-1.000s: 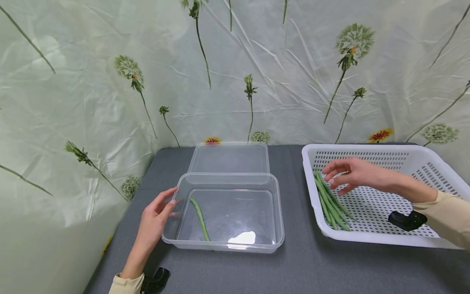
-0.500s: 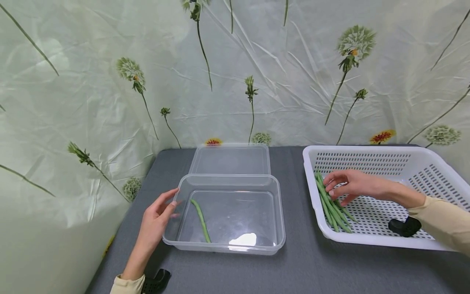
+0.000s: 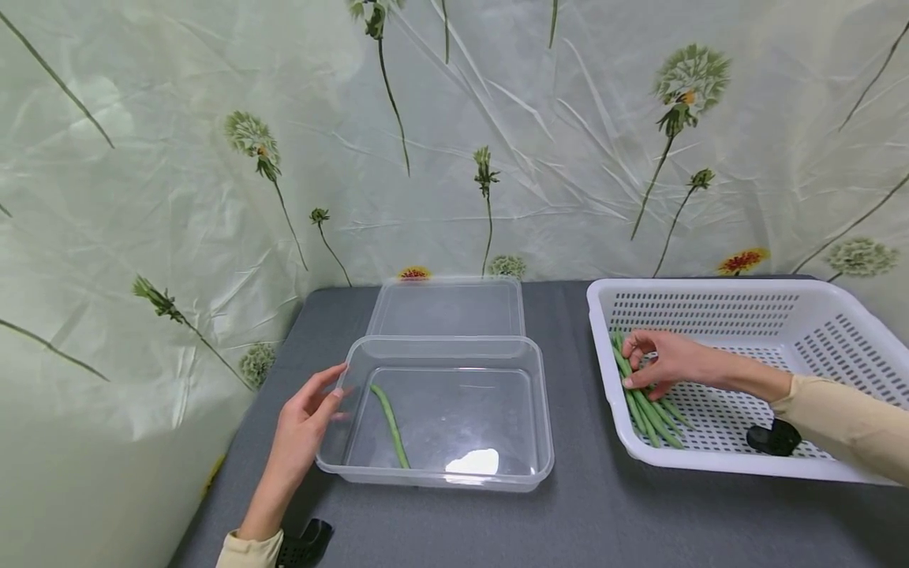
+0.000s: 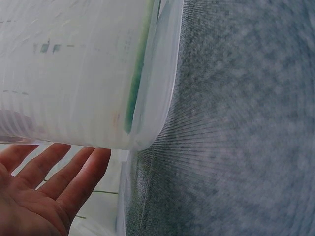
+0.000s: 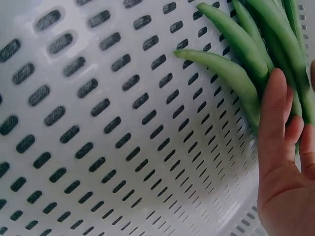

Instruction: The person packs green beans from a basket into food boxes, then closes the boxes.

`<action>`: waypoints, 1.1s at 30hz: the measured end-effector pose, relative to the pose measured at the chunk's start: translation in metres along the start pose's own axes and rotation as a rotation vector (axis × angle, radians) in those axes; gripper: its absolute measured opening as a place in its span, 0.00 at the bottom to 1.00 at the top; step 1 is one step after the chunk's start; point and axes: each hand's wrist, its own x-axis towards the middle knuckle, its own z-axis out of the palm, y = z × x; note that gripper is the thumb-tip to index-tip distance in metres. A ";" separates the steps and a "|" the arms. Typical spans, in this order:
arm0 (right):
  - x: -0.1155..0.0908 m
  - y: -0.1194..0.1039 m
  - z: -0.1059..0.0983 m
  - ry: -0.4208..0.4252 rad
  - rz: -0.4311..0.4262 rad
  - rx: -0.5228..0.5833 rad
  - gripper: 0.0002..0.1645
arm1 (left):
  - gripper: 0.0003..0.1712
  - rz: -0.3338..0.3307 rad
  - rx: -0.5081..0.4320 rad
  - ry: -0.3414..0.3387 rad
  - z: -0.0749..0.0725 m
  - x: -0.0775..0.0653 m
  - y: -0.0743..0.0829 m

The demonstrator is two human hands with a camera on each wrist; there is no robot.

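A clear plastic container [image 3: 469,410] holds one green bean [image 3: 390,426] lying lengthwise on its left side. My left hand [image 3: 298,430] rests against the container's left wall with nearly straight fingers. In the left wrist view, the fingertips [image 4: 101,155] touch the container's wall. My right hand [image 3: 667,363] is inside the white basket, at a bundle of green beans [image 3: 653,418] along its left side. Its thumb and fingers curl in and pinch at the beans' upper part. In the right wrist view, the fingers partly hide the beans [image 5: 236,44], so how many are held is unclear.
The white perforated basket [image 3: 717,465] stands on the right of the grey cloth-covered table [image 3: 497,525]. A clear flat lid [image 3: 447,308] lies behind the container. A flower-patterned sheet [image 3: 568,158] hangs at the back and left.
My right hand has moved down and slightly left into the beans, and its fingers have closed in on them. The left hand stays at the container's wall.
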 end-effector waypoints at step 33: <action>-0.042 -0.005 -0.025 -0.051 -0.155 -0.077 0.19 | 0.20 0.029 -0.004 0.012 0.005 -0.007 -0.003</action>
